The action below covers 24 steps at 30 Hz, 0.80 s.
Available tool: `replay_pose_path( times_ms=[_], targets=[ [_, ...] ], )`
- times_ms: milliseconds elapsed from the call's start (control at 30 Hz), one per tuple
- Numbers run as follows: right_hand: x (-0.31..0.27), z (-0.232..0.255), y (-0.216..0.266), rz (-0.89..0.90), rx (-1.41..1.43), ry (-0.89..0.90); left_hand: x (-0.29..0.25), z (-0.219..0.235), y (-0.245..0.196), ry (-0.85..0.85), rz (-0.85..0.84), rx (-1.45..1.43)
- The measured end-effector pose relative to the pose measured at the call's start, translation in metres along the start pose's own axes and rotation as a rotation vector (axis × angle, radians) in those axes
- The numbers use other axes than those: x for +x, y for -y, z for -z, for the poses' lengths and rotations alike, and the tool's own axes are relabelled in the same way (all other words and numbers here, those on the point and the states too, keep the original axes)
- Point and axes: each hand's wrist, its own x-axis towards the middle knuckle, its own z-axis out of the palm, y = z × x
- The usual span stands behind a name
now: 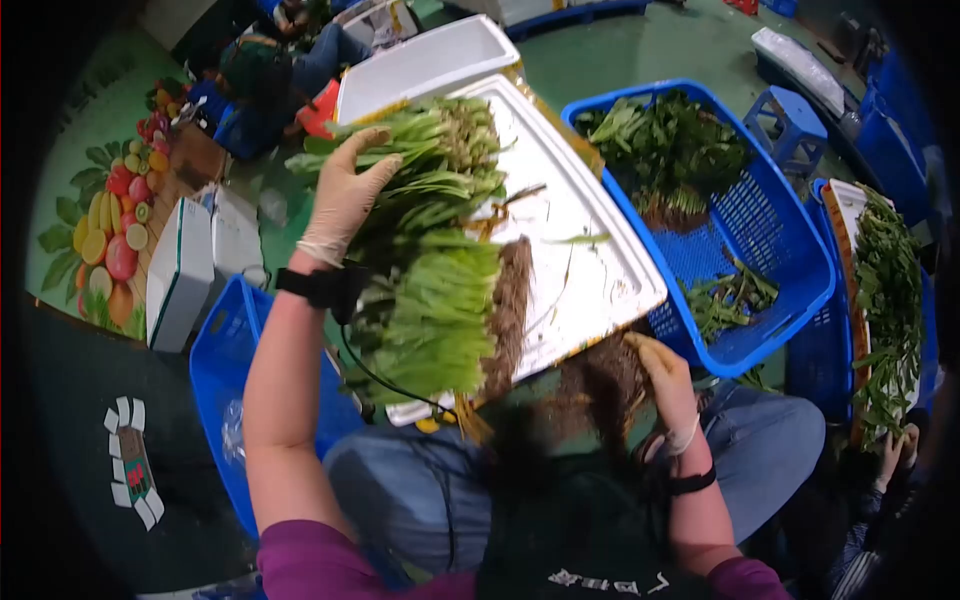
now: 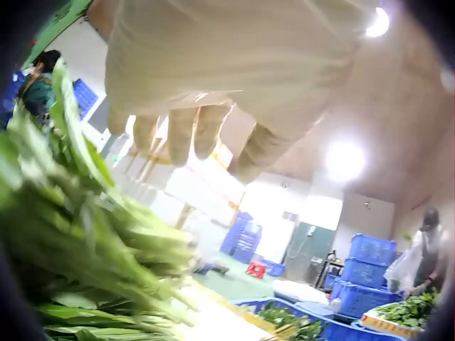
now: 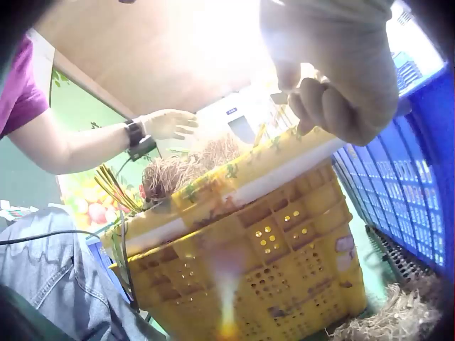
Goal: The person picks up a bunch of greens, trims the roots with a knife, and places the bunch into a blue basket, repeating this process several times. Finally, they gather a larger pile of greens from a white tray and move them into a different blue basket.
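the gloved left hand (image 1: 345, 195) rests with flat, straight fingers on the pile of long green leafy stalks with brown roots (image 1: 435, 260), at the pile's 10 o'clock. the pile lies on a white foam lid surface (image 1: 590, 260) over a yellow plastic crate (image 3: 270, 256). the gloved right hand (image 1: 665, 385) grips a clump of brown roots (image 1: 600, 385) at the lid's 5 o'clock edge. a blue plastic basket of greens (image 1: 790, 250) sits at 3 o'clock.
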Motion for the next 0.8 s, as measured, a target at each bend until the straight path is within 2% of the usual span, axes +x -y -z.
replay_pose_path(
  times_ms=[33, 100, 133, 200, 233, 267, 400, 467, 633, 767, 800],
  targets=[
    [-0.003, 0.001, 0.002, -0.076, 0.026, 0.013, -0.02, 0.009, -0.022, 0.071, 0.044, -0.066],
    [-0.007, 0.002, 0.0, -0.034, -0.025, 0.036, -0.068, 0.024, -0.073, 0.324, 0.068, 0.105],
    [-0.011, 0.0, 0.003, -0.064, -0.011, 0.038, -0.091, 0.026, -0.082, 0.408, -0.028, 0.189],
    [-0.017, -0.002, 0.007, -0.08, -0.021, 0.061, -0.134, 0.02, -0.098, 0.56, 0.047, 0.268],
    [-0.02, -0.003, 0.008, -0.084, -0.027, 0.07, -0.152, 0.01, -0.102, 0.6, 0.022, 0.37],
    [-0.023, -0.003, 0.009, -0.088, -0.032, 0.08, -0.169, -0.002, -0.09, 0.587, -0.106, 0.488],
    [-0.032, -0.004, 0.005, -0.078, 0.0, 0.096, -0.203, -0.051, -0.06, 0.588, -0.169, 0.623],
    [-0.036, -0.003, 0.004, -0.065, 0.0, 0.094, -0.209, -0.068, -0.047, 0.646, -0.106, 0.622],
    [-0.043, -0.001, -0.005, -0.052, -0.007, 0.103, -0.21, -0.071, -0.046, 0.681, -0.156, 0.705],
    [-0.04, 0.0, -0.012, -0.042, -0.06, 0.105, -0.208, -0.067, -0.029, 0.656, -0.119, 0.634],
    [-0.04, -0.001, -0.01, -0.054, -0.053, 0.104, -0.204, -0.063, -0.018, 0.64, -0.117, 0.498]
  ],
)
